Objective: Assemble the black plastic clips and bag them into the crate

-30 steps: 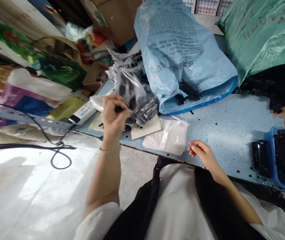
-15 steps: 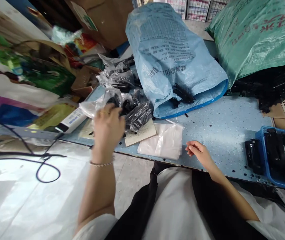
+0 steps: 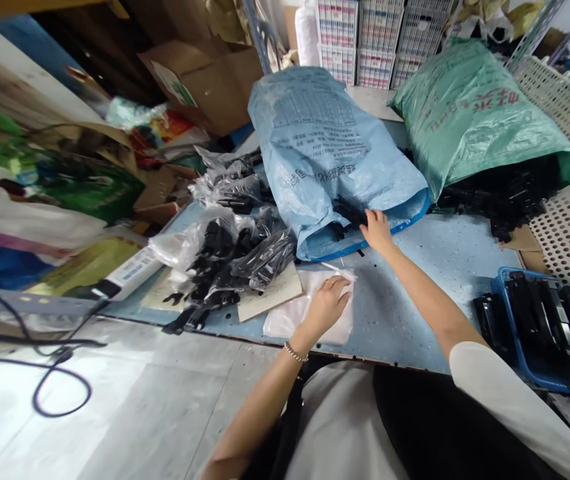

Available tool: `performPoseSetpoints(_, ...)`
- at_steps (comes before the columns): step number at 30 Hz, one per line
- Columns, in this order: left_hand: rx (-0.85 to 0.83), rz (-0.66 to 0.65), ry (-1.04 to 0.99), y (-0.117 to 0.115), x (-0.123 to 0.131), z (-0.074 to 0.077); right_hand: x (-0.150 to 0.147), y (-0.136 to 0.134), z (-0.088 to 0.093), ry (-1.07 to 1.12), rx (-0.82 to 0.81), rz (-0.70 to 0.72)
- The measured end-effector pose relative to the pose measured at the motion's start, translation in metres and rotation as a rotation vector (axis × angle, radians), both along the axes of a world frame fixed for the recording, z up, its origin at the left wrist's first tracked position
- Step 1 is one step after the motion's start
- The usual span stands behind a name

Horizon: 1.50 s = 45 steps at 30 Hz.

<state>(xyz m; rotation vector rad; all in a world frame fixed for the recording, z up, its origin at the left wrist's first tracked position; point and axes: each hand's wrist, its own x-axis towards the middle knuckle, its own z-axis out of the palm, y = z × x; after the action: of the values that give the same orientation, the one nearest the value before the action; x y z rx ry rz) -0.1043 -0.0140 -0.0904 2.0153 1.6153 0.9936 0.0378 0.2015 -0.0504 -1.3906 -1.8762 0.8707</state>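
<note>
My left hand (image 3: 329,303) lies over a stack of clear plastic bags (image 3: 285,319) at the table's front edge, fingers stretched and slightly bent. Farther forward, my right hand (image 3: 377,230) reaches the mouth of a blue woven sack (image 3: 335,153). Its fingertips close on the end of a black plastic part (image 3: 349,212) that lies in the opening; the sack's inside is mostly hidden. Left of the bags, black plastic parts in clear bags (image 3: 269,260) are heaped partly on a flat beige board (image 3: 277,293). Several black ends (image 3: 185,320) stick out over the front edge.
A green sack (image 3: 485,120) spills black parts (image 3: 505,197) at the right rear. A blue basket (image 3: 512,327) of black parts stands at right, near a perforated white crate (image 3: 559,220). A white box (image 3: 132,270) and black cables (image 3: 59,353) are at left.
My left hand has left the bagged heap and moved right onto the clear bags. My right hand has gone forward from beside them to the blue sack's mouth. The view has shifted.
</note>
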Motion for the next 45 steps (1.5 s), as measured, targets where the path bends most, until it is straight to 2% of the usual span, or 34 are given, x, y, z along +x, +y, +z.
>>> performPoseSetpoints(3, -0.028, 0.020, -0.136, 0.021, -0.006, 0.007, -0.013, 0.016, -0.001, 0.008, -0.034, -0.028)
performPoseSetpoints(6, -0.147, 0.054, -0.387, 0.033, -0.006, 0.002, -0.009, -0.002, -0.006, 0.051, -0.130, -0.019)
performPoseSetpoints(8, -0.234, 0.117, -0.642, 0.038, 0.001, -0.003, 0.004, -0.037, -0.011, 0.102, -0.204, 0.023)
performPoseSetpoints(10, -0.306, 0.167, -0.935, 0.041, 0.012, -0.002, 0.022, -0.083, -0.014, 0.172, -0.262, 0.102)
performPoseSetpoints(12, -0.374, 0.188, -1.186, 0.041, 0.024, 0.007, 0.045, -0.126, -0.011, 0.286, -0.306, 0.311)
performPoseSetpoints(13, -0.406, 0.186, -1.269, 0.039, 0.030, 0.014, 0.056, -0.141, -0.008, 0.250, -0.277, 0.343)
performPoseSetpoints(14, -0.441, 0.176, -1.328, 0.036, 0.035, 0.022, 0.066, -0.152, -0.004, 0.209, -0.197, 0.311)
performPoseSetpoints(17, -0.610, 0.078, -1.416, 0.022, 0.050, 0.044, 0.089, -0.152, 0.012, 0.040, 0.121, 0.139)
performPoseSetpoints(19, -0.785, -0.021, -1.447, 0.011, 0.060, 0.053, 0.095, -0.138, 0.020, -0.058, 0.219, 0.156)
performPoseSetpoints(21, -0.905, -0.077, -1.445, 0.003, 0.070, 0.056, 0.094, -0.126, 0.024, -0.129, 0.212, 0.244)
performPoseSetpoints(24, -0.855, -0.004, -1.383, -0.001, 0.079, 0.055, 0.087, -0.121, 0.025, -0.122, 0.187, 0.246)
performPoseSetpoints(27, -0.783, 0.093, -1.416, 0.005, 0.076, 0.053, 0.086, -0.137, 0.023, -0.111, 0.220, 0.226)
performPoseSetpoints(30, -0.798, 0.133, -1.516, 0.015, 0.067, 0.053, 0.088, -0.165, 0.020, -0.217, 0.397, 0.397)
performPoseSetpoints(32, -0.790, 0.149, -1.483, 0.017, 0.066, 0.051, 0.086, -0.182, 0.017, -0.302, 0.532, 0.485)
performPoseSetpoints(34, -0.723, 0.185, -1.352, 0.016, 0.068, 0.045, 0.083, -0.193, 0.014, -0.373, 0.603, 0.481)
performPoseSetpoints(36, -0.568, 0.242, -1.120, 0.017, 0.069, 0.034, 0.085, -0.196, 0.012, -0.437, 0.610, 0.447)
performPoseSetpoints(38, -0.377, 0.283, -0.851, 0.029, 0.061, 0.021, 0.093, -0.194, 0.009, -0.534, 0.581, 0.406)
performPoseSetpoints(41, -0.211, 0.298, -0.504, 0.077, 0.032, 0.010, 0.113, -0.193, 0.001, -0.721, 0.556, 0.372)
performPoseSetpoints(43, -0.226, 0.350, -0.322, 0.122, 0.007, 0.011, 0.124, -0.196, -0.005, -0.804, 0.541, 0.414)
performPoseSetpoints(45, -0.296, 0.402, -0.235, 0.166, -0.013, 0.017, 0.130, -0.199, -0.008, -0.817, 0.491, 0.478)
